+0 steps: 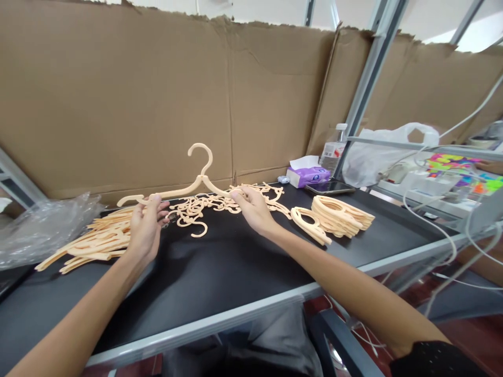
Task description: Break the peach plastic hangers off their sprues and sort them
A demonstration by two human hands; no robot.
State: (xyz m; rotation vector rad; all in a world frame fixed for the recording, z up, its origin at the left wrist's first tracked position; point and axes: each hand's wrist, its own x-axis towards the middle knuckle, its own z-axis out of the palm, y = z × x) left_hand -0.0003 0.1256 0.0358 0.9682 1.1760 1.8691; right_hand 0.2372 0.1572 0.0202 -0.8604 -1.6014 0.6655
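Between my hands a cream plastic clothes hanger (184, 190) is held up above the table, arms spread wide and hook upward. My left hand (146, 226) pinches its left arm, thumb on top. The right arm is gripped by my right hand (251, 207) near its end. Behind and below lies a loose heap of cream hooks (192, 209). Several long cream hanger pieces (104, 238) are piled beside my left hand. To the right of my right hand sit a stack of folded cream hanger pieces (340, 214) and a smaller bundle (310, 225) next to it.
A crumpled clear plastic bag (47, 225) lies at the left. At the back right are a purple tissue pack (308, 174), a phone (330, 187) and a bottle (334, 149). Cardboard (157, 99) walls the back. White cables (436, 225) hang at the right.
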